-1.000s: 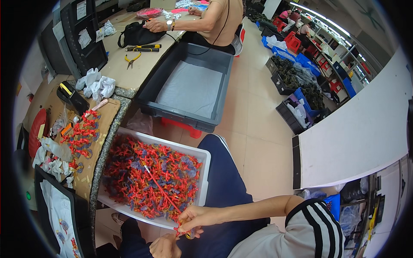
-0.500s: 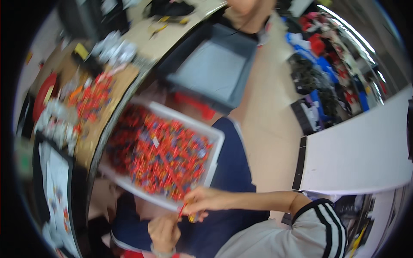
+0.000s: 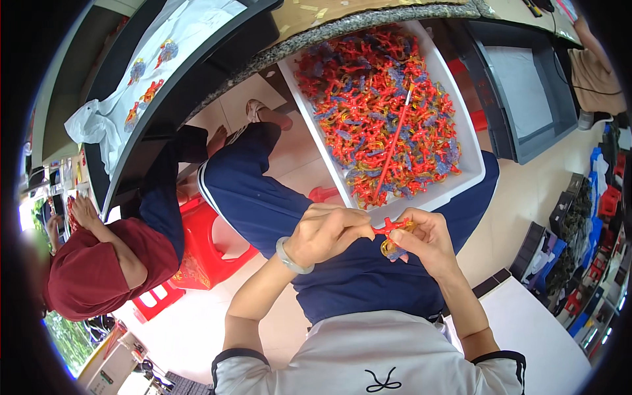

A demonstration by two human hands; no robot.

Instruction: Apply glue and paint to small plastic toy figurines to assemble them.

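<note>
Over my lap, both hands meet at a small plastic figurine point(image 3: 390, 246) in red, with see-through yellow and blue parts. My right hand point(image 3: 429, 245) grips its body between thumb and fingers. The fingertips of my left hand point(image 3: 328, 236), which has a pale bangle at the wrist, pinch a red end of it. Just beyond my hands, a white tub point(image 3: 466, 125) rests against my legs, filled with many similar red, yellow and blue pieces point(image 3: 359, 108). A thin red stick with a pale end point(image 3: 394, 146) lies across the pieces.
At upper left a black tray point(image 3: 191, 78) lined with white sheeting holds several figurines. A grey bin point(image 3: 510, 125) stands right of the tub. Below the stone-edged worktop point(image 3: 368, 21) are my legs. Another person in a dark red shirt point(image 3: 108, 266) sits left, near a red stool point(image 3: 204, 247).
My view has turned, so the tub now appears at top centre and the lined tray at upper left. My hands remain together, holding the figurine.
</note>
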